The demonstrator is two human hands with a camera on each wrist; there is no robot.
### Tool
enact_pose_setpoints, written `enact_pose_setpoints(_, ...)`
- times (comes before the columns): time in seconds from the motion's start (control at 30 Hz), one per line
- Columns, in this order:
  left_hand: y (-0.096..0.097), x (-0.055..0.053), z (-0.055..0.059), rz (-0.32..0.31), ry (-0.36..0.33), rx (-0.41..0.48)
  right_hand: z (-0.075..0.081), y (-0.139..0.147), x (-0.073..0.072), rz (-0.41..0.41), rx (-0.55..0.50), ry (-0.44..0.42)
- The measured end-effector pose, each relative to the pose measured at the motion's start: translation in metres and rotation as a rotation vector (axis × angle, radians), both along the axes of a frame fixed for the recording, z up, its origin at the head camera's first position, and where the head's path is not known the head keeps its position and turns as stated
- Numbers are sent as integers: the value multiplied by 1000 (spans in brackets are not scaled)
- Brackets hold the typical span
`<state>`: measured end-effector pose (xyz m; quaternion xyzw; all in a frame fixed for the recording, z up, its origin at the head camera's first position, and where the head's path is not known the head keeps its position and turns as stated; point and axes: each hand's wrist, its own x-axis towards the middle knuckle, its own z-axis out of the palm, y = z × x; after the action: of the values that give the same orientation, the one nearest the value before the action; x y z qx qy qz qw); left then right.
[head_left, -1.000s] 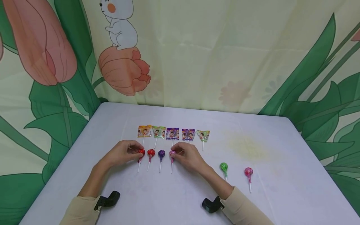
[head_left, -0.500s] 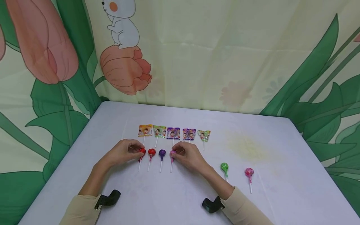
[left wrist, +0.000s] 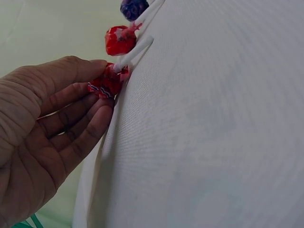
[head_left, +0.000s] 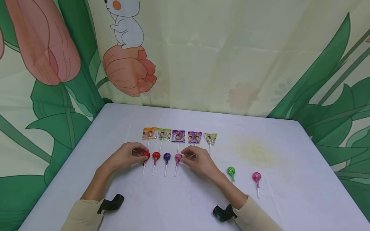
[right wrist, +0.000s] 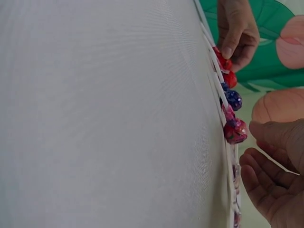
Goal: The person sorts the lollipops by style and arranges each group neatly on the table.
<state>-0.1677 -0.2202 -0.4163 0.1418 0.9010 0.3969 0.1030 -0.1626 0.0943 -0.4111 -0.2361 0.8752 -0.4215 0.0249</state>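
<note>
A red lollipop [head_left: 146, 155] lies at the left end of the front row, and my left hand [head_left: 127, 156] pinches its wrapped head between thumb and fingers. Beside it lie a second red lollipop [head_left: 156, 155], a dark purple lollipop [head_left: 166, 156] and a pink lollipop [head_left: 177, 157], sticks toward me. My right hand [head_left: 200, 162] hovers just right of the pink one. In the right wrist view, a small gap separates thumb and fingers from the pink head [right wrist: 236, 131], and nothing is between them.
Behind is a row of flat-packet lollipops: orange [head_left: 149, 133], green [head_left: 164, 134], two purple [head_left: 178, 136] and another green [head_left: 210, 138]. A green round lollipop [head_left: 231, 171] and a pink round lollipop [head_left: 256, 176] lie to the right on the white table [head_left: 173, 205].
My right hand has let go of the pink lollipop and drawn slightly to the right. The left hand still holds the red lollipop in the same place.
</note>
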Motion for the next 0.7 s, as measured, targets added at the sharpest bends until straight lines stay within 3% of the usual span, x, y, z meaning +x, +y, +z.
enact_pose_setpoints(0.4,0,1,2,3,-7,-1,4,24,9,-60,-5,-52)
enact_pose_setpoints(0.7,0,0,1,8,-11,1,10,44,15,-92,-24,-36)
